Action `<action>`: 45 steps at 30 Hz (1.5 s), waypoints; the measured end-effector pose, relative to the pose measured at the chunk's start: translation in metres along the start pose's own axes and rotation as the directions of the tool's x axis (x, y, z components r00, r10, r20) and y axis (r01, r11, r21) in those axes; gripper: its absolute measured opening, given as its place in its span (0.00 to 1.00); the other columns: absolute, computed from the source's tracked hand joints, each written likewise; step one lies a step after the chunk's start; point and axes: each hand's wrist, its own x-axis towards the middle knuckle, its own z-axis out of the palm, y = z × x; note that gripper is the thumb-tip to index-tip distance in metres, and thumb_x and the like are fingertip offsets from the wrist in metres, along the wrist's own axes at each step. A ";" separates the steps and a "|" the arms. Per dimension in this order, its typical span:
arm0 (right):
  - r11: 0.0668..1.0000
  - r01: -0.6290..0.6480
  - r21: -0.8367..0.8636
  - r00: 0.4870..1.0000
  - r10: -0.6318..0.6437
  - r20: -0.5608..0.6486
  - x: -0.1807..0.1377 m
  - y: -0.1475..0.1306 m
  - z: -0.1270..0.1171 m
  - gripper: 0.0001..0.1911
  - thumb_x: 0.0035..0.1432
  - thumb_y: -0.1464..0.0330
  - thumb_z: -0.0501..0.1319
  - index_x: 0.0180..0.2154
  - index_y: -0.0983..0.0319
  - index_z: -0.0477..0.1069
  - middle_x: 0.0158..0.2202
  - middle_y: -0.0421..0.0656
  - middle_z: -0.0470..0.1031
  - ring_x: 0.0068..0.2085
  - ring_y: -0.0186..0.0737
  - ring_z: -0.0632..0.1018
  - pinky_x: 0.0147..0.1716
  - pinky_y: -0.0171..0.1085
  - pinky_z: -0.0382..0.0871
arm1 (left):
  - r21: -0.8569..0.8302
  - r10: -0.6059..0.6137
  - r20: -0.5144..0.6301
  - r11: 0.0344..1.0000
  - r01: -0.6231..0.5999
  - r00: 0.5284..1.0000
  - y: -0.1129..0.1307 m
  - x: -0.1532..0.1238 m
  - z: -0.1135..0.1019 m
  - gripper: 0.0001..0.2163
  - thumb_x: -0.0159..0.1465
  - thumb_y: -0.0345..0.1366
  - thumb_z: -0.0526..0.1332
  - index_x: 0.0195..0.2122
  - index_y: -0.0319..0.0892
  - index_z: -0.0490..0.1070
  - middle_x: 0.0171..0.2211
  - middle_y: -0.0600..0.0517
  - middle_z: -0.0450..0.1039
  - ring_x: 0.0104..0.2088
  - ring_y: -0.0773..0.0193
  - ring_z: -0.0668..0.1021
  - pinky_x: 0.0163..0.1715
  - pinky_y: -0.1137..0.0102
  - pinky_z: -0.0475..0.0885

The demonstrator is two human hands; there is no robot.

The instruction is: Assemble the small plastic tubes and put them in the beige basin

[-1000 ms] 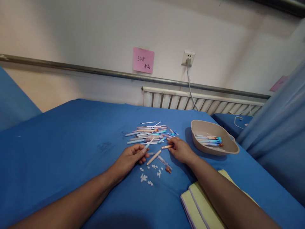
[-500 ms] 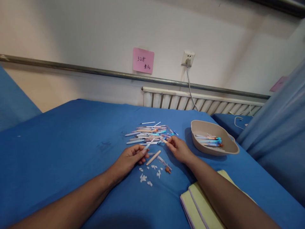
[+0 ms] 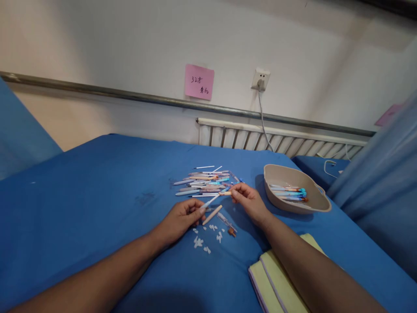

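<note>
My left hand (image 3: 182,217) rests on the blue cloth with its fingers closed round a thin pale pen part (image 3: 210,201) that points up to the right. My right hand (image 3: 249,202) is raised a little and pinches a short orange pen piece (image 3: 225,193), whose tip nearly meets the left hand's part. Just behind both hands lies a pile of pens and pen parts (image 3: 205,181). Below the hands lie a peach pen barrel (image 3: 212,214), a clear pen with a brown end (image 3: 227,223) and several small white caps (image 3: 203,241).
A beige tray (image 3: 312,204) with several pens stands to the right of my right hand. A yellow-green notebook (image 3: 276,282) lies by my right forearm. Behind the table are a radiator (image 3: 280,139), a wall socket with cable (image 3: 260,80) and a pink note (image 3: 199,82).
My right hand lifted the orange piece off the cloth and brought it left towards the part in my left hand. The left hand stayed put. The camera shifted slightly.
</note>
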 end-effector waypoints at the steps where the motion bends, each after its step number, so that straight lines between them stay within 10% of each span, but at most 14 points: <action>1: 1.000 0.001 -0.003 1.000 -0.001 0.009 0.000 0.000 0.000 0.13 0.51 0.58 0.61 0.30 0.61 0.69 0.24 0.37 0.66 0.25 0.32 0.66 0.27 0.32 0.60 | 0.013 0.004 0.008 1.000 -0.004 1.000 0.000 0.000 0.000 0.12 0.56 0.44 0.61 0.32 0.38 0.69 0.23 0.54 0.70 0.22 0.71 0.66 0.23 0.75 0.60; 21: 0.815 0.287 -0.504 0.957 -0.217 0.193 -0.014 -0.010 0.011 0.08 0.59 0.66 0.55 0.36 0.60 0.72 0.30 0.41 0.72 0.32 0.36 0.71 0.33 0.34 0.64 | 0.150 0.061 -0.006 0.987 -0.060 0.998 -0.002 -0.004 -0.002 0.13 0.56 0.45 0.60 0.32 0.40 0.75 0.23 0.56 0.69 0.25 0.67 0.68 0.25 0.75 0.62; 45: 0.803 0.327 -0.499 0.940 -0.219 0.262 -0.025 -0.016 0.027 0.07 0.59 0.68 0.55 0.38 0.59 0.72 0.32 0.41 0.74 0.34 0.36 0.74 0.34 0.34 0.65 | 0.035 0.036 0.000 0.999 -0.036 0.999 -0.004 -0.003 0.000 0.19 0.61 0.50 0.52 0.40 0.39 0.70 0.25 0.53 0.72 0.20 0.69 0.69 0.20 0.75 0.62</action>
